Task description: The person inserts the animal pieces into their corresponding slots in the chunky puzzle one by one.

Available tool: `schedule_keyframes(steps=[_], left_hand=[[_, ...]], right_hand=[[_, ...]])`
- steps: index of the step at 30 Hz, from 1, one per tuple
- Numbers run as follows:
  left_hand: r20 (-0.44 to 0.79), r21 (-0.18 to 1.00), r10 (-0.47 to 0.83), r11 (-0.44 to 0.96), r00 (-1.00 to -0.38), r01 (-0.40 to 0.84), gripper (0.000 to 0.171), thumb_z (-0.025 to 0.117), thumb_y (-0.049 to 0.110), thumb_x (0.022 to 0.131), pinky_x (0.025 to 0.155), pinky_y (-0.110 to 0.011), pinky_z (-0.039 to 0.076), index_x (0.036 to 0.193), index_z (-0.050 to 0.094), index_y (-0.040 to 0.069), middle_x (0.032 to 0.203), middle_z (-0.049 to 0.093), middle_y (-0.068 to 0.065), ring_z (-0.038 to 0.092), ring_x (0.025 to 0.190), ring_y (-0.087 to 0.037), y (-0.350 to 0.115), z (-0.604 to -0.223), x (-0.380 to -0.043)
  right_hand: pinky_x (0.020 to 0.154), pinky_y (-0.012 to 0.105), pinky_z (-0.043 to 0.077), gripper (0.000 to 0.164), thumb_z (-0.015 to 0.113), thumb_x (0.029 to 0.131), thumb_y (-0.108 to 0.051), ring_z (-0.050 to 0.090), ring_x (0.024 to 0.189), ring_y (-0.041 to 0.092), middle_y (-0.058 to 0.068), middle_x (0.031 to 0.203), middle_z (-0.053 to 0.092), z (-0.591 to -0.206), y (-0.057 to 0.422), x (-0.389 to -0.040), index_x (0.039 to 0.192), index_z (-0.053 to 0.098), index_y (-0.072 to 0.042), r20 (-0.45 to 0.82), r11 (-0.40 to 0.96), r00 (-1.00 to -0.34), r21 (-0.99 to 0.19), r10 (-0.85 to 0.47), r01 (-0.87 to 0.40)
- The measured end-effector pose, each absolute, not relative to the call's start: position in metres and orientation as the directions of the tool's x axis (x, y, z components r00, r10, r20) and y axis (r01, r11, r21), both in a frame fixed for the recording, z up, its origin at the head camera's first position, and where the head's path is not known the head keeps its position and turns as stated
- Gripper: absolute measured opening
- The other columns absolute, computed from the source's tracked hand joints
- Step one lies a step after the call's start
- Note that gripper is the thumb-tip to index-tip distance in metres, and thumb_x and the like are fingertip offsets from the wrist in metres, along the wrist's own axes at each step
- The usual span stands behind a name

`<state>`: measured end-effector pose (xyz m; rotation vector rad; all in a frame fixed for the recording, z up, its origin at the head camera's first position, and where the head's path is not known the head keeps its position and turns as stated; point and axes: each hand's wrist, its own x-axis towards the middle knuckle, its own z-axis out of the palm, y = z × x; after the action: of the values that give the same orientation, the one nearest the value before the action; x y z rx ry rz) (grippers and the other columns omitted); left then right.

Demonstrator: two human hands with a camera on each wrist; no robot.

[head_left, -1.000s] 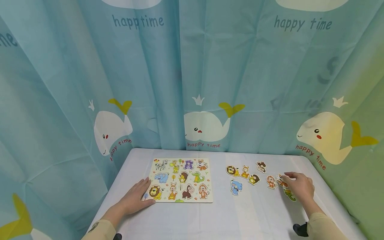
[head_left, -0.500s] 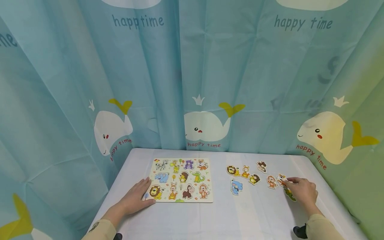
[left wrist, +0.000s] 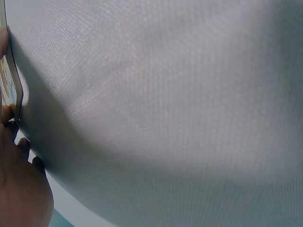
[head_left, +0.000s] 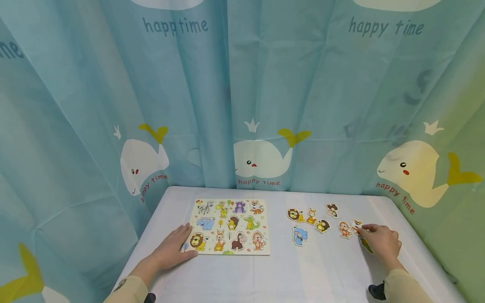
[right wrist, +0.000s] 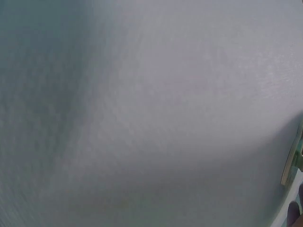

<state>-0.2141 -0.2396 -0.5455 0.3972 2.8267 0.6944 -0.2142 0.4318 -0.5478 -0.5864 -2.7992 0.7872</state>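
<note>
My left hand (head_left: 170, 249) rests at the near left corner of a wooden animal puzzle board (head_left: 229, 227). Its fingers lie fairly straight along the left edge, and the thumb touches the front edge; the left wrist view shows this hand (left wrist: 21, 184) beside the board (left wrist: 9, 85). To the right, my right hand (head_left: 382, 243) pinches the lower right edge of a tiger puzzle piece (head_left: 356, 226) with bent fingers. A crocodile piece (head_left: 366, 245) lies partly hidden under that hand. The right wrist view catches only a fingertip (right wrist: 293, 213) and a piece's edge (right wrist: 289, 165).
Between board and right hand lie a lion piece (head_left: 295, 215), a kangaroo piece (head_left: 311, 216), a hedgehog piece (head_left: 322, 226), an elephant piece (head_left: 300, 236), a monkey piece (head_left: 345, 229) and a brown animal piece (head_left: 331, 210). A white-covered table (head_left: 280, 277) stands before a blue curtain (head_left: 204, 84).
My right hand has shifted slightly right and down, uncovering more of the tiger piece. The left hand stays on the board. The camera view has shifted a little.
</note>
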Motion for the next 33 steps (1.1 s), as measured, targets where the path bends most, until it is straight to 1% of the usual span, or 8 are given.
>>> schedule_keyframes(steps=[7, 14, 26, 33], left_hand=[[-0.121, 0.482, 0.313, 0.848, -0.942, 0.219, 0.098, 0.073, 0.056, 0.089, 0.123, -0.059, 0.019, 0.159, 0.033, 0.0, 0.167, 0.026, -0.017, 0.019, 0.153, -0.041, -0.2386, -0.5433, -0.2146], [-0.121, 0.475, 0.312, 0.852, -0.942, 0.221, 0.099, 0.072, 0.058, 0.089, 0.123, -0.059, 0.018, 0.159, 0.032, 0.001, 0.167, 0.025, -0.016, 0.019, 0.153, -0.04, -0.2389, -0.5445, -0.2148], [-0.127, 0.47, 0.307, 0.856, -0.943, 0.215, 0.097, 0.073, 0.056, 0.089, 0.123, -0.059, 0.019, 0.159, 0.033, 0.001, 0.167, 0.026, -0.016, 0.019, 0.153, -0.041, -0.238, -0.5426, -0.2143], [-0.132, 0.466, 0.3, 0.86, -0.945, 0.208, 0.098, 0.073, 0.057, 0.089, 0.123, -0.06, 0.019, 0.159, 0.033, 0.002, 0.167, 0.025, -0.015, 0.019, 0.153, -0.041, -0.2381, -0.5435, -0.2132]], right_hand=[[0.086, 0.068, 0.032, 0.038, 0.066, 0.096, -0.03, 0.041, 0.109, 0.056, 0.033, 0.118, 0.063, -0.5439, 0.43, -0.2153, 0.113, 0.072, 0.003, 0.067, 0.783, -0.9, -0.523, 0.432, 0.337], [0.088, 0.07, 0.03, 0.037, 0.066, 0.097, -0.03, 0.04, 0.111, 0.056, 0.033, 0.117, 0.062, -0.5419, 0.4297, -0.2154, 0.112, 0.072, 0.003, 0.054, 0.774, -0.898, -0.531, 0.437, 0.345], [0.085, 0.068, 0.031, 0.037, 0.067, 0.096, -0.031, 0.041, 0.107, 0.054, 0.032, 0.115, 0.064, -0.5469, 0.4308, -0.2174, 0.111, 0.073, 0.003, 0.07, 0.782, -0.901, -0.528, 0.429, 0.332], [0.086, 0.068, 0.031, 0.035, 0.068, 0.096, -0.029, 0.041, 0.107, 0.055, 0.032, 0.112, 0.065, -0.548, 0.4295, -0.218, 0.108, 0.073, 0.003, 0.07, 0.779, -0.897, -0.528, 0.437, 0.338]])
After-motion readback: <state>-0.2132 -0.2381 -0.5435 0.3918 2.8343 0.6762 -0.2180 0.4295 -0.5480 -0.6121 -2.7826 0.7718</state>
